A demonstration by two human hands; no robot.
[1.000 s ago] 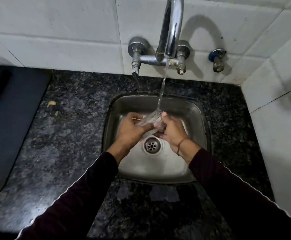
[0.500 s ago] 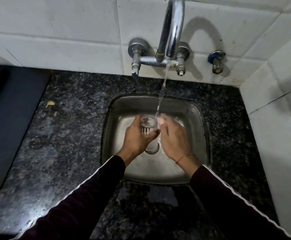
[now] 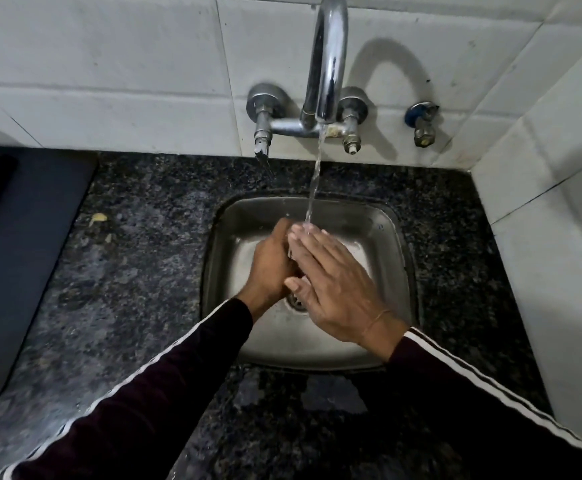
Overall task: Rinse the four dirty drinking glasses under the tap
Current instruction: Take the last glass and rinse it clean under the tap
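Left hand (image 3: 271, 263) curled round a glass almost wholly hidden above the sink (image 3: 391, 244) drain; right hand (image 3: 331, 285) laid flat over it, fingers straight, under the tap (image 3: 327, 60) stream. Risk: the wet glass may slip from the one-handed hold and strike the sink.

Your left hand (image 3: 271, 263) is curled over the steel sink (image 3: 391, 237), whatever it holds hidden. Your right hand (image 3: 338, 289) lies flat against it, fingers (image 3: 308, 237) straight, with the tap (image 3: 327, 60) stream landing on their tips. Speckled dark counter (image 3: 137, 271) surrounds the sink.
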